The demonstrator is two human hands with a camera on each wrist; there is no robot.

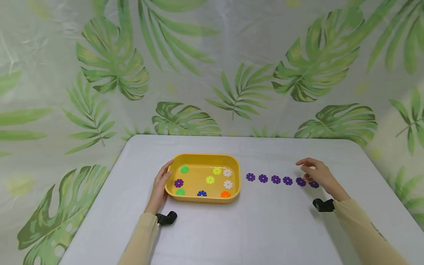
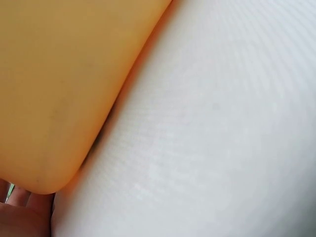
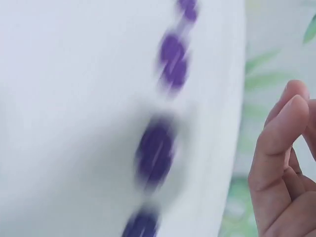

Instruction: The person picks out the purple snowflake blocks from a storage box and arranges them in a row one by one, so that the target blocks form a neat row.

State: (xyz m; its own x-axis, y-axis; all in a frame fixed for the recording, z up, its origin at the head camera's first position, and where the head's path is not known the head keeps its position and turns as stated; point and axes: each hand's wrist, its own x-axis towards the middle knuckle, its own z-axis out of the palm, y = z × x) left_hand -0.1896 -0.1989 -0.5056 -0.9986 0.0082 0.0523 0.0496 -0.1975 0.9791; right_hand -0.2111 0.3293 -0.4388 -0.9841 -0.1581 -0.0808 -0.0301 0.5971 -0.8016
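A yellow plastic tray [image 1: 202, 200] sits left of the table's middle. My left hand [image 1: 161, 183] grips its left side, thumb at the rim; in the left wrist view, fingers [image 2: 34, 202] show beside the tray's corner. Inside lie loose notched snowflake discs: green [image 1: 184, 169], yellow [image 1: 210, 180], white [image 1: 227, 172], purple [image 1: 179, 183], blue [image 1: 201, 193] and orange [image 1: 225, 194]. Right of the tray runs a row of several purple snowflake discs [image 1: 276, 179]. Over its right end hovers my right hand [image 1: 319, 176], fingers loosely bent and nothing visible between them, partly covering the last disc [image 1: 314, 184].
A white cloth covers the table [image 1: 265, 228]. Behind it hangs a leaf-patterned curtain [image 1: 245, 48]. Each wrist carries a black camera mount, one on the left [image 1: 167, 218] and one on the right [image 1: 322, 205].
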